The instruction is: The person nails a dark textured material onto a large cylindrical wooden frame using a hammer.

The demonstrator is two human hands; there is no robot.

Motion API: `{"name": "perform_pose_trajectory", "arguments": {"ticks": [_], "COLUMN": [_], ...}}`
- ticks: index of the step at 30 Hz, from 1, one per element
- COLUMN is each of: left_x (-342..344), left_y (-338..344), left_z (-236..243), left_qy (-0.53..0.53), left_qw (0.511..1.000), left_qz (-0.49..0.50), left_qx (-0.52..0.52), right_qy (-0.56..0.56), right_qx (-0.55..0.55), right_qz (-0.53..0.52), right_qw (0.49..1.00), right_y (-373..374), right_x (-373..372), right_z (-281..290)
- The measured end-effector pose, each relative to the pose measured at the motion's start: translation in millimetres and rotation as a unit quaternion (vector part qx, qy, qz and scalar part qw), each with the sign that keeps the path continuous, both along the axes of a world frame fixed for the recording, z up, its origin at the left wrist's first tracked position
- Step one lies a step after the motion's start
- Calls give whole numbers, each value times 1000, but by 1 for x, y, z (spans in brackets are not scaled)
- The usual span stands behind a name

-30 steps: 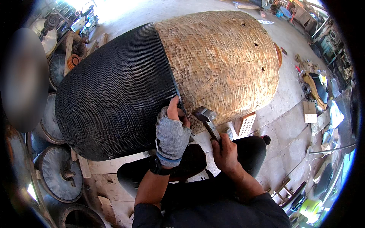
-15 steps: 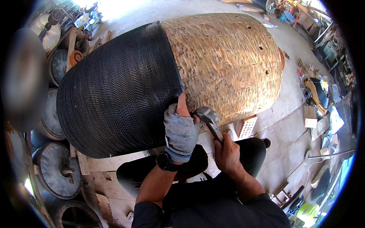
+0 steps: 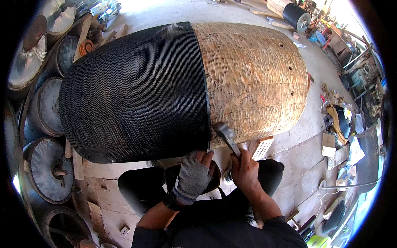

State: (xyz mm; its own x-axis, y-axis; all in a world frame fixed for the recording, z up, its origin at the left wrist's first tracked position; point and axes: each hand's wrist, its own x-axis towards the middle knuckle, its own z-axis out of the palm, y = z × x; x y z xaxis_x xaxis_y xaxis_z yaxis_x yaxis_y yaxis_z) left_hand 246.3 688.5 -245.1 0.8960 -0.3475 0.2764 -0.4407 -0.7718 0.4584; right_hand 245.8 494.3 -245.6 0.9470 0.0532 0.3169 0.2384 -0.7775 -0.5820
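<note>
R hand [image 3: 245,170] was wrapped round hammer [image 3: 228,137], head up-L near edge of blk winding [image 3: 136,97], crossing drum's [image 3: 254,78] L–R long axis; L hand [image 3: 193,177] nearer, curled, hold unclear.

We count two hands: one left hand [image 3: 192,175] wearing one grey glove [image 3: 189,182], and one bare right hand [image 3: 246,170]. We see one hammer [image 3: 226,133] and one wristwatch [image 3: 170,201]. We find one large drum [image 3: 223,70] with two sections, one black and one wooden, and three dark holes [image 3: 290,68] in the wooden one. We note one perforated brick [image 3: 263,149], one orange ring [image 3: 86,47] and one smaller drum [image 3: 294,16] beyond. Along the left we make out at least five pale drum ends [image 3: 47,165]; overlap hides the exact total.
</note>
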Motion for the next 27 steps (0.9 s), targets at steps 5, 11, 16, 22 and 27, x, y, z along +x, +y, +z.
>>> {"name": "perform_pose_trajectory", "arguments": {"ticks": [5,11,16,22,27], "left_x": [-20,-29,-35,-37,-32], "left_y": [3,5,3,3,1], "left_z": [-38,-73,-81,-87,-69], "left_qy": [118,11,56,-24,108], "left_qw": [982,984,969,973,961], "left_qz": [-44,-59,-98,-83,-96], "left_qx": [144,170,219,213,237], "right_qy": [-82,-50,91,-138,11], "right_qx": [12,63,-49,110,19], "right_qz": [5,-10,-63,-27,-60], "right_qw": [997,997,993,984,998], "right_y": [-1,2,10,16,15], "right_x": [-7,-10,1,-9,3], "right_z": [-4,-3,-13,-7,-7]}}
